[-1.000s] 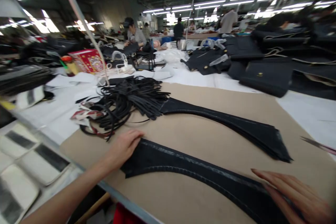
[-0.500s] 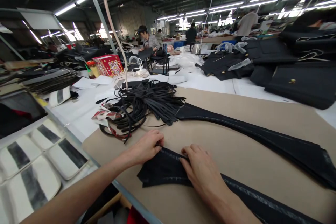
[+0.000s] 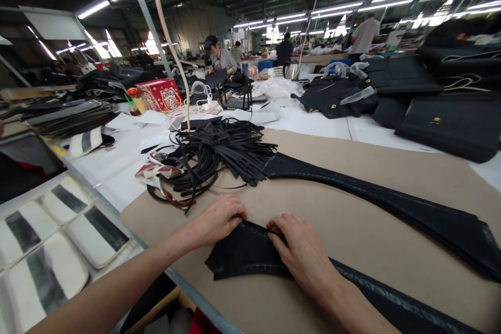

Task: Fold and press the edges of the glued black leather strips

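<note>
A long black leather-like panel lies on the tan board, with whitish marks along its edges. My left hand pinches its upper edge near the flared left end. Farther right, my right hand has thumb and fingers closed on the same edge, while its wrist crosses over the panel. Beyond my hands, a stack of similar black panels stretches to the right. Its left end meets a heap of thin black strips. Coiled strips with a red and white wrapping lie beside that heap.
White pads with dark bands lie at the lower left, beyond the table's metal edge. A red box and black bags stand farther back. A pole and a hanging cable rise at the left. A person works in the background.
The view has shifted very slightly. Both hands stay at the panel's upper edge, the right fingers a little to the left of before.
</note>
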Motion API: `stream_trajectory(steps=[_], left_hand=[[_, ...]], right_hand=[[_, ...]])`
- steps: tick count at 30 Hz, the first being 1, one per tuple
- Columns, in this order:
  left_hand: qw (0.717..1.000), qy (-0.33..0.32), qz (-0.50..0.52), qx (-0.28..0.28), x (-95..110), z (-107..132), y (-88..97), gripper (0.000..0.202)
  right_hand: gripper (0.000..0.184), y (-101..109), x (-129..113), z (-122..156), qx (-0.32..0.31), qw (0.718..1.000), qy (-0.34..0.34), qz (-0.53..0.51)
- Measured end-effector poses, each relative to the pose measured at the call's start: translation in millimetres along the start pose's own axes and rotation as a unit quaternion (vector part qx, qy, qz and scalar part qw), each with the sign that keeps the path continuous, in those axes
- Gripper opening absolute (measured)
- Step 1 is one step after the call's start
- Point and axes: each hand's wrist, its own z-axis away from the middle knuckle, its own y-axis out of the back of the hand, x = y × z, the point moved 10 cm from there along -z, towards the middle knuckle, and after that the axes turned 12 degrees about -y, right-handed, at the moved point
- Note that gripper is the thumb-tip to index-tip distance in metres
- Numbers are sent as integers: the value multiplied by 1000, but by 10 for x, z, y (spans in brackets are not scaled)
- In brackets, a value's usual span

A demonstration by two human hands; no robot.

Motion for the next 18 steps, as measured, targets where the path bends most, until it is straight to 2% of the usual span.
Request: stream_trajectory(steps=[4,9,14,18], left_hand=[[999,-23,-45,17,49,36,5,20],[990,-76,-117,14,205,90,18,24],[967,-151,-207,0,352,141,-29,21],[950,-185,-250,17,412,199,-75,17]], right_hand=[[14,-39,-64,-27,1,1000,23,-7],[20,-66,-188,-22,26,996,85,7],[22,-80,-285,98,55,984,156,71],[21,-120,-326,207,65,973,198,103]])
